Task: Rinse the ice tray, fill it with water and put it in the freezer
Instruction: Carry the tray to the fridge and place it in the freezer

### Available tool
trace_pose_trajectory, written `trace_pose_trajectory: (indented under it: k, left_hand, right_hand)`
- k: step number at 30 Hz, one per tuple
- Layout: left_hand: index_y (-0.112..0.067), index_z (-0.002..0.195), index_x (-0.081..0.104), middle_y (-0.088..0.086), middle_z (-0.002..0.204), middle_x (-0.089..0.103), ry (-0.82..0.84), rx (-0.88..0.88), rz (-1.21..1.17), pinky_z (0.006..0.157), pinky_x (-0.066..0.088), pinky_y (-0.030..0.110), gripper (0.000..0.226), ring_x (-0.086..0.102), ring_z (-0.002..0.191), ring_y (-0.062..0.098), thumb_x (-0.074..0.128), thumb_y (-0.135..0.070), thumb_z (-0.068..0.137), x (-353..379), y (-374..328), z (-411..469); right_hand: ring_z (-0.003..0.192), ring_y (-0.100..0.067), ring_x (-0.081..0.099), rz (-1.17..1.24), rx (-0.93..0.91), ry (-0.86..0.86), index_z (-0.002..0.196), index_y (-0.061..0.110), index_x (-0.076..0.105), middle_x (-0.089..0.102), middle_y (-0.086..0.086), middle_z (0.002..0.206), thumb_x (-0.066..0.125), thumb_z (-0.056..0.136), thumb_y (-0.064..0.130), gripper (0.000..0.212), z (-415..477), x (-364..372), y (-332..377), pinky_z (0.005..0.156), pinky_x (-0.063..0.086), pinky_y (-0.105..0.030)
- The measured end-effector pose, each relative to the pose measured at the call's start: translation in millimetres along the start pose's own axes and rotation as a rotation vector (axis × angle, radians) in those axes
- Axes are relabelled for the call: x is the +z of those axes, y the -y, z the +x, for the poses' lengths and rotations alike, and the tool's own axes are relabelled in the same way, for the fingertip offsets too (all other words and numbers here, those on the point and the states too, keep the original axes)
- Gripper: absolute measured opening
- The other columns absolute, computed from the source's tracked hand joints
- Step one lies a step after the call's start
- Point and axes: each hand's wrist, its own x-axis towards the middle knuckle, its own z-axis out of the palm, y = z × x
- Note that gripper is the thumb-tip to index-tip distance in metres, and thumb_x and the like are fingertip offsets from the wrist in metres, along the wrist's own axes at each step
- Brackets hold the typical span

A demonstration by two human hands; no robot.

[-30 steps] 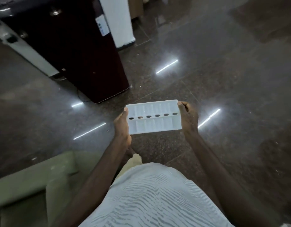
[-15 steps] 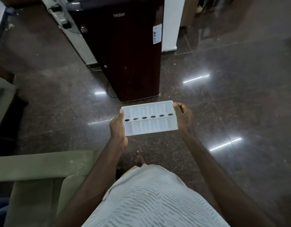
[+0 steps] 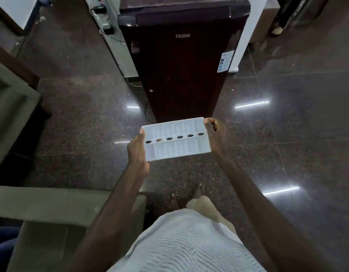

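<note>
Fingers of your left hand (image 3: 137, 149) and right hand (image 3: 215, 135) clamp the short ends of the ice tray (image 3: 176, 139), thumbs laid along its rim. You hold this flat, matte white plastic rectangle level over the polished speckled stone floor (image 3: 287, 134), with two rows of narrow cells and six oval holes down the middle. Just beyond stands the glossy maroon fridge (image 3: 181, 65), door closed. A smooth olive cushioned seat (image 3: 42, 203) sits at your left.
</note>
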Motion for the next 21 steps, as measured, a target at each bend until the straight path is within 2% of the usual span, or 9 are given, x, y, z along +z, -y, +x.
trace_pose_trajectory:
  k: [3,6,11,14,18,21]
  left_hand:
    - [-0.016,0.110,0.073,0.016,0.117,0.075,-0.019,0.012,-0.027,0.091,0.058,0.062,0.036,0.073,0.106,0.039,0.064,-0.049,0.098,5.6,-18.2,15.6]
    - [-0.014,0.118,0.071,0.016,0.116,0.076,-0.003,0.025,-0.045,0.088,0.061,0.059,0.038,0.074,0.103,0.037,0.061,-0.046,0.101,15.6,-37.8,29.2]
    - [-0.014,0.125,0.069,0.015,0.113,0.077,-0.006,0.029,-0.043,0.086,0.061,0.055,0.042,0.075,0.102,0.035,0.059,-0.048,0.101,24.8,-64.6,54.1]
    - [-0.012,0.125,0.069,0.016,0.113,0.077,-0.013,0.030,-0.039,0.085,0.060,0.054,0.043,0.075,0.101,0.036,0.057,-0.046,0.103,30.6,-82.9,63.4]
    - [-0.009,0.124,0.068,0.016,0.109,0.078,-0.006,0.033,-0.058,0.073,0.062,0.044,0.042,0.076,0.097,0.036,0.056,-0.044,0.104,32.8,-104.7,76.8]
    - [-0.010,0.128,0.067,0.017,0.113,0.077,0.011,0.035,-0.079,0.072,0.060,0.040,0.044,0.076,0.096,0.032,0.055,-0.044,0.104,28.6,-120.0,92.0]
  right_hand:
    - [0.084,-0.015,0.069,-0.027,-0.044,0.039,0.108,0.027,0.070,0.071,0.006,0.090,0.055,0.100,0.052,0.030,27.5,11.4,14.6,0.072,0.058,-0.041]
    - [0.083,-0.006,0.065,-0.061,-0.087,0.069,0.111,0.026,0.069,0.070,0.009,0.092,0.055,0.102,0.046,0.026,55.7,19.0,31.7,0.069,0.047,-0.024]
    - [0.076,0.005,0.059,-0.008,-0.097,0.162,0.107,0.027,0.069,0.067,0.009,0.092,0.058,0.102,0.040,0.018,96.1,33.6,55.0,0.064,0.043,-0.009]
    - [0.075,0.012,0.057,0.000,-0.132,0.171,0.110,0.022,0.070,0.068,0.007,0.094,0.059,0.102,0.038,0.022,115.1,40.1,70.8,0.064,0.043,-0.006]
    - [0.081,0.007,0.060,-0.012,-0.194,0.179,0.109,0.023,0.071,0.069,0.011,0.096,0.059,0.101,0.037,0.020,140.3,53.8,90.4,0.071,0.043,-0.007]
    - [0.087,0.005,0.062,-0.062,-0.275,0.144,0.111,0.022,0.071,0.068,0.014,0.097,0.057,0.102,0.036,0.022,157.5,70.3,103.4,0.075,0.045,-0.010]
